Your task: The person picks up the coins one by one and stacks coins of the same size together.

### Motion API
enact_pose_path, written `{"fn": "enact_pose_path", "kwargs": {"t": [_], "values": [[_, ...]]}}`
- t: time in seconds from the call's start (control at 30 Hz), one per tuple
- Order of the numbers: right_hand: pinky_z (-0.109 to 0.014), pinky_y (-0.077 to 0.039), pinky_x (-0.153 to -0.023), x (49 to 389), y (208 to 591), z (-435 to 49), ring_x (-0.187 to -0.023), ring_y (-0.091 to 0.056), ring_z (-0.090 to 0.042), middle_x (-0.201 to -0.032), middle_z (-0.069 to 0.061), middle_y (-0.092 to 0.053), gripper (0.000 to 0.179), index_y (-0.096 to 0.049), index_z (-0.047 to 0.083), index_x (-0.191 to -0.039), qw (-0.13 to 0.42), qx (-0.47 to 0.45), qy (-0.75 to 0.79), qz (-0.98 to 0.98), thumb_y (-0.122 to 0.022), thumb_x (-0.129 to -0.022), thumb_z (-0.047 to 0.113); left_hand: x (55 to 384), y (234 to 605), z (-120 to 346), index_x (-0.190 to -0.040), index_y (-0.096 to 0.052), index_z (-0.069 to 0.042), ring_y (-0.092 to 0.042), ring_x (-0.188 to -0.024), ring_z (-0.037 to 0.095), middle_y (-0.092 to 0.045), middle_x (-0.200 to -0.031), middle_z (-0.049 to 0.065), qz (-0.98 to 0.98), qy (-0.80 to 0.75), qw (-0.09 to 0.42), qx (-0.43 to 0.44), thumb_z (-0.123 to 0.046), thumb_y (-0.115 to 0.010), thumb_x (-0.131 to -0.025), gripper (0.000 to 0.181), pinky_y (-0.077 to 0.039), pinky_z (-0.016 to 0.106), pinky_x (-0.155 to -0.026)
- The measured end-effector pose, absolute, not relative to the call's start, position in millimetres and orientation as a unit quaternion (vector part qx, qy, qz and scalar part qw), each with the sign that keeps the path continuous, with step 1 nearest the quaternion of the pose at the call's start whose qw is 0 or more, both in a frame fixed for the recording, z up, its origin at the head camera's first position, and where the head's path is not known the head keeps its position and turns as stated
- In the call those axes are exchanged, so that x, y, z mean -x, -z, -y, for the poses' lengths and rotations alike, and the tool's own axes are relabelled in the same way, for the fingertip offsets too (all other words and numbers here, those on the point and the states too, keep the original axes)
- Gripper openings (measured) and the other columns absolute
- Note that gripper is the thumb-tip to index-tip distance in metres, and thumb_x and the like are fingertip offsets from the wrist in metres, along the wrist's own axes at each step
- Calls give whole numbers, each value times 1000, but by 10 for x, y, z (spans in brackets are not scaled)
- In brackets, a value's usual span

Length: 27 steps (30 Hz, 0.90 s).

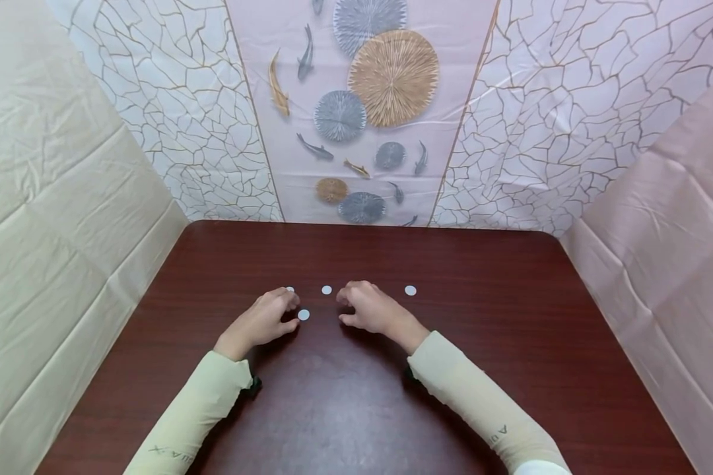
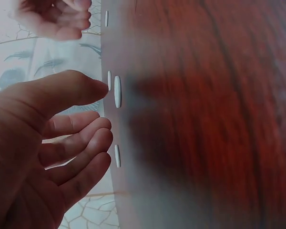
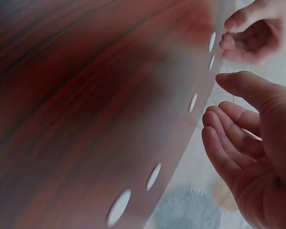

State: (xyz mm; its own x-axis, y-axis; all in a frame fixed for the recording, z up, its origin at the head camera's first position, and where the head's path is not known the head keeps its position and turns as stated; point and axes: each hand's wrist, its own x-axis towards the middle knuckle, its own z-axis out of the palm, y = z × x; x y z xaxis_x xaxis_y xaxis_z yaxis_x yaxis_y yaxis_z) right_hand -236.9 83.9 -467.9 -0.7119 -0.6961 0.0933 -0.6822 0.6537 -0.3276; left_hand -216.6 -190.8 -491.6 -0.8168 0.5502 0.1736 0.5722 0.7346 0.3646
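Note:
Several small flat white discs lie on the dark red-brown wooden table [image 1: 356, 409]. My left hand [image 1: 265, 318] hovers at two of them: one disc [image 1: 304, 315] sits just off its thumb and fingertips, and another disc [image 1: 290, 289] is partly covered by the fingers. Its fingers [image 2: 102, 136] are loosely bent, apart from the thumb, with nothing between. To the right, my right hand [image 1: 370, 309] is likewise loosely bent and holds nothing. A disc [image 1: 327, 289] lies just left of its fingertips. The right wrist view also shows a near disc [image 3: 119, 207] and a neighbouring disc [image 3: 153, 176].
One disc [image 1: 410, 290] lies to the right of the right hand. Behind the table hangs a patterned cloth [image 1: 356, 132] with fish and round leaf shapes. Pale cloth walls stand along the left side [image 1: 53, 218] and the right side [image 1: 665, 251].

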Motion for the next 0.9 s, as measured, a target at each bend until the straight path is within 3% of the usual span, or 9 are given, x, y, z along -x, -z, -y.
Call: {"fn": "enact_pose_path", "kwargs": {"t": [0.6,0.8,0.9], "values": [[-28,-58,-80,2459,4800,-207,-89,-69,-15,-97,-7,-74,18,-77,5,-106,65,371,167,-911,-81,-92,16,2245,4958,1849,-102,-71,-2,-66,-84,16,-70,-93,7,938,203,-10,282,-8,-79,-88,17,-58,32,-75],[-22,-45,-65,2482,4821,-114,-72,-53,-9,-80,-2,-65,6,-75,8,-89,75,362,176,-912,-80,-89,11,2267,4940,1835,-100,-71,-4,-70,-87,17,-72,-94,6,938,216,-31,269,-8,-79,-89,14,-60,33,-78],[-21,-40,-61,2483,4815,-63,-67,-46,-8,-72,2,-57,14,-70,9,-78,84,356,175,-914,-79,-88,8,2279,4929,1821,-98,-71,-5,-70,-86,15,-74,-92,4,940,216,-34,263,-7,-79,-88,13,-60,32,-78]]}}
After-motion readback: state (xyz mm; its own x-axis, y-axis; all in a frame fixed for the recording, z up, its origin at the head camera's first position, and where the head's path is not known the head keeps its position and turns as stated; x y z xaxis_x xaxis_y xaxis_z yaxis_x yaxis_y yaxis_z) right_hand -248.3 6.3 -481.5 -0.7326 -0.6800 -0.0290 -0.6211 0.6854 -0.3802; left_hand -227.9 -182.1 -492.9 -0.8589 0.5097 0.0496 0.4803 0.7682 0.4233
